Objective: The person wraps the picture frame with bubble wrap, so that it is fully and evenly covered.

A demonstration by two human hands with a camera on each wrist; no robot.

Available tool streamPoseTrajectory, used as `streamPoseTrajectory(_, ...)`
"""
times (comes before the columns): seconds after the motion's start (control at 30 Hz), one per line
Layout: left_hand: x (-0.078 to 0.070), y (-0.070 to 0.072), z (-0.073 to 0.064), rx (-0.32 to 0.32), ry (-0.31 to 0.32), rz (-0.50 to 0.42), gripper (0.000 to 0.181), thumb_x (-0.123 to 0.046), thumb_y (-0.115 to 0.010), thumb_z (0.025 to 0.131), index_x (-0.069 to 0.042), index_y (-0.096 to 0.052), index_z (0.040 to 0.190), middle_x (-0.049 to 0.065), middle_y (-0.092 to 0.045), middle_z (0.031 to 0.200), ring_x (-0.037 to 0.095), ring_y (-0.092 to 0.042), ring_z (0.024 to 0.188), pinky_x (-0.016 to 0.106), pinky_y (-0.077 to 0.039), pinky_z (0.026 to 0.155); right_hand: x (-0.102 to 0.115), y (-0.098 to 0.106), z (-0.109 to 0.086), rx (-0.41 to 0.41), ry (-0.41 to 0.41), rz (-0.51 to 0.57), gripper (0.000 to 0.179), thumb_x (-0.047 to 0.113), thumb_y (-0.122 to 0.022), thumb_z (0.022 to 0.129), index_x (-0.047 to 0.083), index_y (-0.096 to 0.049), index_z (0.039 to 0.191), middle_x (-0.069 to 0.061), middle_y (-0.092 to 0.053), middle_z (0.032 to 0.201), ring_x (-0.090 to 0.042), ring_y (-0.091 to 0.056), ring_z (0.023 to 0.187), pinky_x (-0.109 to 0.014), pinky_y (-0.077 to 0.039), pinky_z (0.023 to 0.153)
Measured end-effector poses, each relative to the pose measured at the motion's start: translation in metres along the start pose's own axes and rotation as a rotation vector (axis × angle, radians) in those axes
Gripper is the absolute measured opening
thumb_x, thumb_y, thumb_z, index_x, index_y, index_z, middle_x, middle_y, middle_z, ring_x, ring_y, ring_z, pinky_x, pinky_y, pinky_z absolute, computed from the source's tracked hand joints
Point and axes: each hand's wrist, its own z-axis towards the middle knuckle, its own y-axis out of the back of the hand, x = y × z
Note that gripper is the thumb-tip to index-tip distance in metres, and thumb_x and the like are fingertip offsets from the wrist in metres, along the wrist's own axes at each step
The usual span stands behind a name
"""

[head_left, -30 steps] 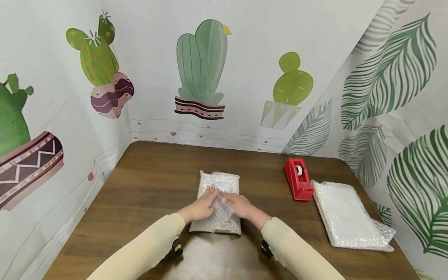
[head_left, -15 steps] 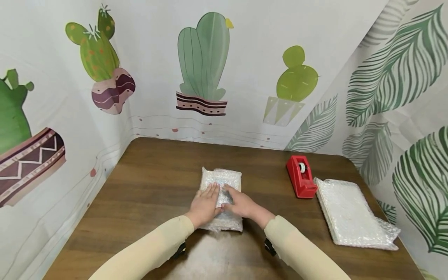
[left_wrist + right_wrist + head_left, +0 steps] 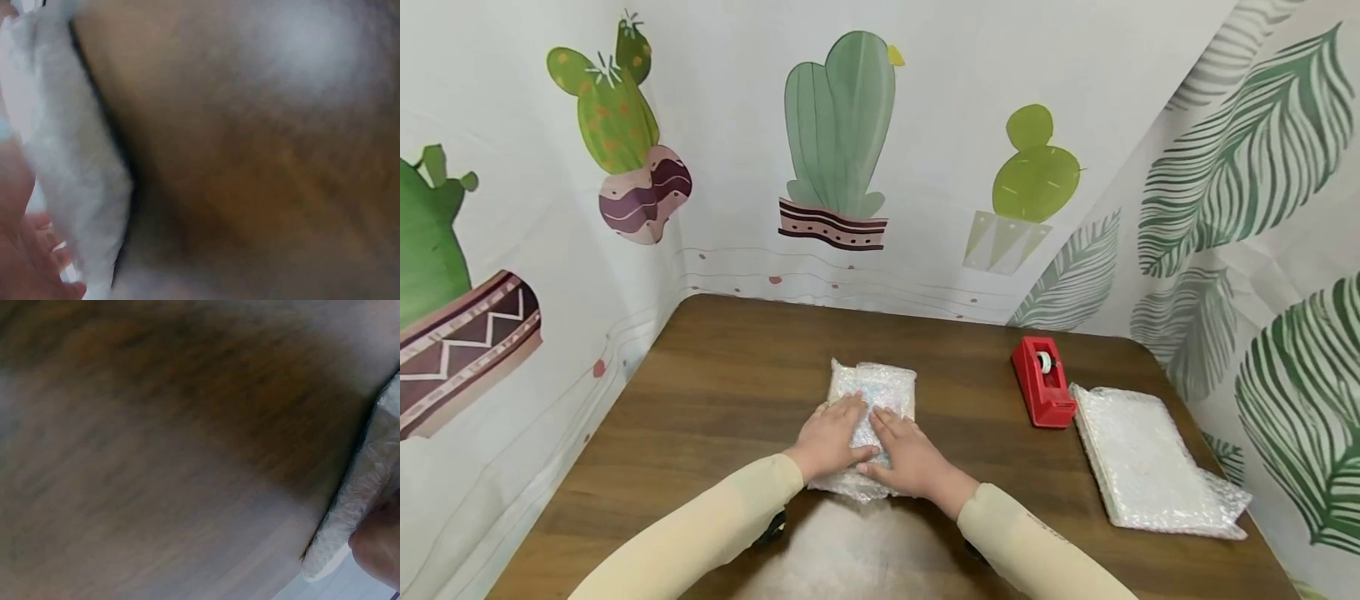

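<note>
A flat package in clear bubble wrap (image 3: 883,379) lies on the wooden table in front of me in the head view. My left hand (image 3: 831,437) rests on its left part with the fingers straight. On the right part my right hand (image 3: 910,454) lies flat, fingers extended forward. The two thumbs point toward each other near the package's middle. In the left wrist view, the wrapped package (image 3: 78,150) shows along its edge, blurred, with part of a hand at the far left. The right wrist view catches the bubble-wrapped edge (image 3: 356,506) beside part of a hand.
A red tape dispenser (image 3: 1043,383) with a roll of tape stands to the right on the table (image 3: 722,375). Beside it lies a second bubble-wrapped package (image 3: 1150,462), a loose flap at its near right corner. A patterned cloth (image 3: 925,167) hangs behind the table.
Both hands were close together at the package's middle, working at the wrap. They have since spread slightly apart and flattened onto it. The package stays in about the same place.
</note>
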Motion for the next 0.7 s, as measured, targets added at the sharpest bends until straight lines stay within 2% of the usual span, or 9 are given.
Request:
streamPoseTrajectory(0.13, 0.014, 0.019, 0.019, -0.039, -0.033, -0.067, 0.050, -0.025, -0.066, 0.098, 0.000, -0.057, 0.140, 0.021, -0.053, 0.153, 0.041, -0.047, 0.144, 0.058, -0.039, 0.120, 0.000, 0.000, 0.002, 0.018, -0.022, -0.018, 0.083, 0.053, -0.056, 0.100, -0.002, -0.034, 0.158, -0.018, -0.030, 0.169, -0.036, -0.029, 0.157, -0.056, -0.031, 0.126)
streamPoseTrajectory(0.2, 0.022, 0.028, 0.032, -0.048, -0.024, -0.077, 0.042, -0.018, -0.061, 0.101, -0.001, -0.058, 0.139, 0.022, -0.053, 0.152, 0.043, -0.046, 0.144, 0.058, -0.039, 0.120, 0.001, 0.001, 0.003, 0.021, -0.030, -0.018, 0.084, 0.053, -0.057, 0.099, -0.002, -0.034, 0.158, -0.017, -0.030, 0.169, -0.035, -0.029, 0.157, -0.055, -0.031, 0.126)
streamPoseTrajectory(0.27, 0.030, 0.036, 0.045, -0.022, -0.003, -0.056, 0.038, -0.016, -0.057, 0.103, -0.002, -0.060, 0.139, 0.021, -0.054, 0.151, 0.041, -0.045, 0.144, 0.058, -0.039, 0.120, 0.002, 0.001, 0.004, 0.019, -0.032, -0.018, 0.085, 0.054, -0.058, 0.098, -0.001, -0.034, 0.158, -0.016, -0.031, 0.168, -0.034, -0.030, 0.157, -0.054, -0.031, 0.126)
streamPoseTrajectory(0.37, 0.039, 0.042, 0.062, 0.034, 0.046, -0.051, 0.033, -0.019, -0.061, 0.102, -0.003, -0.066, 0.131, 0.017, -0.064, 0.140, 0.036, -0.053, 0.131, 0.054, -0.045, 0.113, 0.004, 0.001, 0.005, 0.017, -0.032, -0.010, 0.085, 0.054, -0.060, 0.098, -0.001, -0.034, 0.158, -0.016, -0.033, 0.168, -0.034, -0.031, 0.157, -0.054, -0.032, 0.126)
streamPoseTrajectory(0.5, 0.043, 0.046, 0.078, 0.072, 0.102, -0.035, 0.025, -0.027, -0.071, 0.096, -0.006, -0.075, 0.109, 0.012, -0.072, 0.119, 0.029, -0.054, 0.109, 0.048, -0.049, 0.102, 0.006, -0.002, 0.005, 0.016, -0.036, -0.021, 0.086, 0.056, -0.059, 0.097, 0.000, -0.034, 0.158, -0.016, -0.033, 0.168, -0.034, -0.032, 0.156, -0.054, -0.033, 0.125)
streamPoseTrajectory(0.63, 0.040, 0.052, 0.086, 0.115, 0.125, -0.008, 0.026, -0.035, -0.076, 0.089, -0.010, -0.076, 0.083, 0.010, -0.070, 0.111, 0.026, -0.050, 0.104, 0.047, -0.048, 0.099, 0.005, -0.003, 0.004, 0.008, -0.046, -0.042, 0.087, 0.057, -0.059, 0.097, 0.001, -0.034, 0.158, -0.015, -0.033, 0.168, -0.033, -0.032, 0.156, -0.054, -0.033, 0.125)
streamPoseTrajectory(0.7, 0.038, 0.055, 0.089, 0.128, 0.119, -0.020, 0.026, -0.033, -0.076, 0.086, -0.011, -0.072, 0.072, 0.010, -0.069, 0.108, 0.026, -0.050, 0.102, 0.044, -0.048, 0.095, 0.004, -0.002, 0.004, 0.008, -0.061, -0.050, 0.087, 0.058, -0.059, 0.097, 0.002, -0.033, 0.159, -0.015, -0.032, 0.168, -0.033, -0.031, 0.157, -0.053, -0.033, 0.126)
